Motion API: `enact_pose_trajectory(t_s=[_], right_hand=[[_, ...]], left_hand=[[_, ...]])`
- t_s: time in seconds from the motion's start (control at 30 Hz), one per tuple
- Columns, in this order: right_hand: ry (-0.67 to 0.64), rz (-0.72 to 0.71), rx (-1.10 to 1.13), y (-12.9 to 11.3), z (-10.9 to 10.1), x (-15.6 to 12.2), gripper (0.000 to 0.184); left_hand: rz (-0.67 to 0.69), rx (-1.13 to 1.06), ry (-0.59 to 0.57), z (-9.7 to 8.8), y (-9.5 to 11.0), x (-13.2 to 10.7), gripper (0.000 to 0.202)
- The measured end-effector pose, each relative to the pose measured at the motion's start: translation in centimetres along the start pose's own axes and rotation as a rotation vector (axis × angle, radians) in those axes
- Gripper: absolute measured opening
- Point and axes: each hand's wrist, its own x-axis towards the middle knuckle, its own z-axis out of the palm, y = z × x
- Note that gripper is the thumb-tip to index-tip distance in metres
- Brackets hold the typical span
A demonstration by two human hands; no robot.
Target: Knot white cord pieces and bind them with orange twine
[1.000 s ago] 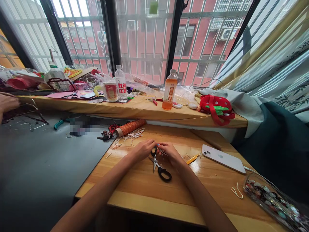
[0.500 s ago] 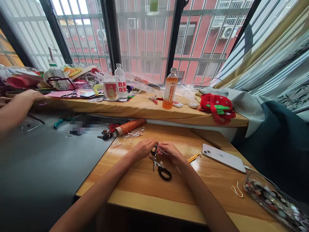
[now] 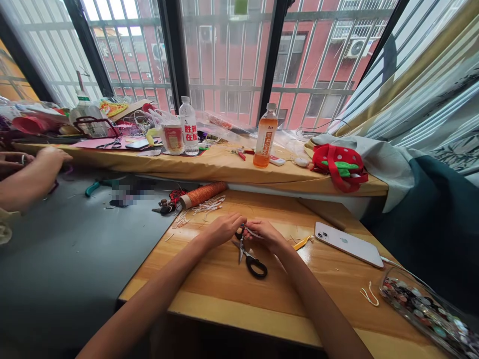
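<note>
My left hand (image 3: 222,228) and my right hand (image 3: 265,233) meet over the wooden table (image 3: 209,294), fingers pinched on a thin pale cord (image 3: 250,231) stretched between them. Black-handled scissors (image 3: 250,258) lie on the table just under and in front of both hands. A spool of orange cord (image 3: 202,194) lies beyond my left hand, with several cut pale strands (image 3: 202,208) beside it. A yellow tool (image 3: 301,243) rests right of my right hand.
A white phone (image 3: 347,244) lies at the right, a clear box of beads (image 3: 426,311) at the near right corner. Bottles (image 3: 265,137) and clutter line the yellow sill (image 3: 209,167). Another person's hands (image 3: 45,162) work at the far left over a grey table (image 3: 63,249).
My hands stay pinched on the cord in nearly the same place. The other person's arm at the left has reached in and shifted slightly toward the grey table.
</note>
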Motion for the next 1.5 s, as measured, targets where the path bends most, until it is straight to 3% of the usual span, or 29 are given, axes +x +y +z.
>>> enact_pose_trajectory(t_s=[0.33, 0.73, 1.23, 1.5], right_hand=[[0.001, -0.023, 0.026, 0.0, 0.1, 0.0, 0.028], [0.165, -0.167, 0.217, 0.8, 0.7, 0.9, 0.035], [0.069, -0.255, 0.327, -0.1, 1.3, -0.2, 0.026], [0.004, -0.186, 0.335, -0.5, 1.0, -0.5, 0.026]], left_hand=[[-0.004, -0.021, -0.001, 0.1, 0.0, 0.0, 0.016], [-0.162, -0.045, 0.171, 1.2, 0.3, 0.1, 0.017], [-0.169, 0.002, 0.372, 1.1, 0.2, -0.1, 0.013], [-0.160, -0.013, 0.400, 1.1, 0.0, 0.0, 0.013]])
